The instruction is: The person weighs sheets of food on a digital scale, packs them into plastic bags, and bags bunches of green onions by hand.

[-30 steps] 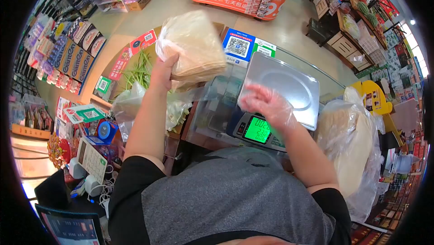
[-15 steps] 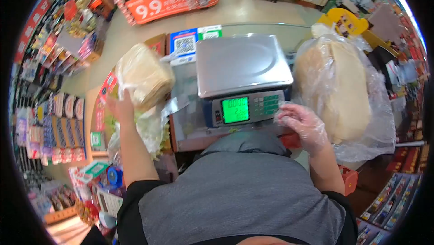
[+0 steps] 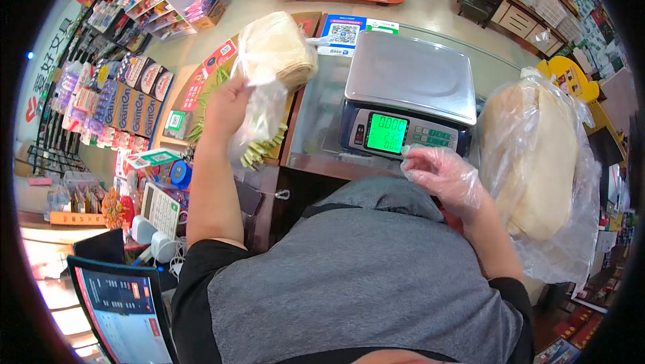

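Note:
My left hand (image 3: 226, 110) is closed, with its fingertips pinching the edge of a clear plastic bag (image 3: 264, 110). Above it, a stack of thin pale sheets (image 3: 279, 55), like bean curd skin, rests on the counter, partly wrapped in this bag. Green vegetable stalks (image 3: 263, 148) lie under the bag. A clear plastic glove covers my right hand (image 3: 445, 177), whose fingers are loosely curled and apart with nothing visible in them. It hovers at the front of a digital scale (image 3: 411, 78), by the keypad. No goods lie on the scale's pan and its green display is lit.
At the right, a big pale slab of stacked sheets (image 3: 531, 156) sits in an open clear bag. QR-code cards (image 3: 344, 33) stand behind the scale. A monitor (image 3: 124, 307) is at the lower left, near a blue round object (image 3: 181, 173). Shelves of packaged goods (image 3: 138, 105) line the left.
My left hand has gone from open fingers beside the bagged stack to a pinch on the bag's edge. My right hand stays near the keypad. The view has swung left.

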`<state>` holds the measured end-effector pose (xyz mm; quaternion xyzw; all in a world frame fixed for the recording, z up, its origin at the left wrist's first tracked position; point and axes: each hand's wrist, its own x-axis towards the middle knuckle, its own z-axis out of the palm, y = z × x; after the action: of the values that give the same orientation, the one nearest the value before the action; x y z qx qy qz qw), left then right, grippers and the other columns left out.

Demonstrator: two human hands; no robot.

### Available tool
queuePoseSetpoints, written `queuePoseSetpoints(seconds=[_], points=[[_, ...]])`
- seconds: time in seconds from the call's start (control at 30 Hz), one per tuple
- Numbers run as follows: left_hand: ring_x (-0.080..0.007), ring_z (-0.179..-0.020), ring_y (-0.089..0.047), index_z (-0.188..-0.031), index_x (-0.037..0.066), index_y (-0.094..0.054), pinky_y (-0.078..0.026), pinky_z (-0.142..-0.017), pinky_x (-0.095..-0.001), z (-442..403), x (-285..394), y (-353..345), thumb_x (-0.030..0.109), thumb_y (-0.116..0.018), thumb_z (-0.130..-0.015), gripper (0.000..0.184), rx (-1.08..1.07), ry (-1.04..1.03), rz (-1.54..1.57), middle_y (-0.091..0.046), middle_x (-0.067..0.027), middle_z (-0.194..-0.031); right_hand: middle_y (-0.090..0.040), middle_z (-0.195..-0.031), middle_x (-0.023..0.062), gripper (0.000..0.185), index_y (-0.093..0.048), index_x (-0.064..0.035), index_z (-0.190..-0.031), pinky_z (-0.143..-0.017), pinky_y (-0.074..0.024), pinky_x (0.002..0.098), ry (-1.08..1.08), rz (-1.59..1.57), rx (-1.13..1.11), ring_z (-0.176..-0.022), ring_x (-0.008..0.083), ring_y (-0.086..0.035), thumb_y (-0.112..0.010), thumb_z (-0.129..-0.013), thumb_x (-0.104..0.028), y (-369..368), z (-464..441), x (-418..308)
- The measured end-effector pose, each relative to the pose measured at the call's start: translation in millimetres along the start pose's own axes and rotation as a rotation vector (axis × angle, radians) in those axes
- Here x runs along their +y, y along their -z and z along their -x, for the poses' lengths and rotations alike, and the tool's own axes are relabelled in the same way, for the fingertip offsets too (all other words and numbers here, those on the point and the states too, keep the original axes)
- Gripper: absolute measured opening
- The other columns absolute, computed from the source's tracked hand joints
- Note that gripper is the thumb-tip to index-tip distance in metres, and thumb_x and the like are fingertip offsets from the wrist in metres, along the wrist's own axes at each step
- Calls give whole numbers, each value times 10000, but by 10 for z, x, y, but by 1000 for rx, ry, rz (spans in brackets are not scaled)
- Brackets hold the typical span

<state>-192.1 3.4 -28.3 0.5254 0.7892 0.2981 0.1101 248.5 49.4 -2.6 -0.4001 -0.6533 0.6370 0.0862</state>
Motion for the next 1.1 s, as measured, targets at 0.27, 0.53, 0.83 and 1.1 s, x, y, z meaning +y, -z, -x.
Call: queuePoseSetpoints(seconds=[0.27,0.53,0.83,1.1], points=[[-139,-771,-612,-1051,-30,-714,-491,-719,-286,585,1544,516,113,-655,-954,183,62,-566,395,-700,-72,-882,-656,-1115,227,580,-589,1,-1215,-936,-490,437,956,457,300,-1056,387,-624,-779,-795,-351,-95,-407,-579],[-135,-748,-617,-1028,-15,-718,-493,-703,-289,685,2030,437,212,-667,-961,242,74,-515,217,-704,-82,-814,-645,-740,53,144,-664,-5,-795,-710,-485,306,424,432,-166,-740,135,-596,-729,-803,-133,195,-147,-609],[-168,-667,-590,-995,-7,-702,-483,-667,-322,538,2391,284,283,-654,-962,296,-75,-570,78,-649,-84,-717,-635,-1192,64,616,-522,2,-1371,-1051,-424,317,501,-150,-383,-1155,168,-571,-751,-871,-276,211,-19,-363],[-248,-696,-601,-1011,44,-685,-479,-666,-383,192,2571,-74,191,-709,-897,187,427,-906,-159,-605,-84,-746,-606,-655,36,251,-683,-18,-756,-610,-457,317,216,95,285,-640,121,-551,-730,-876,-233,320,88,-260]])
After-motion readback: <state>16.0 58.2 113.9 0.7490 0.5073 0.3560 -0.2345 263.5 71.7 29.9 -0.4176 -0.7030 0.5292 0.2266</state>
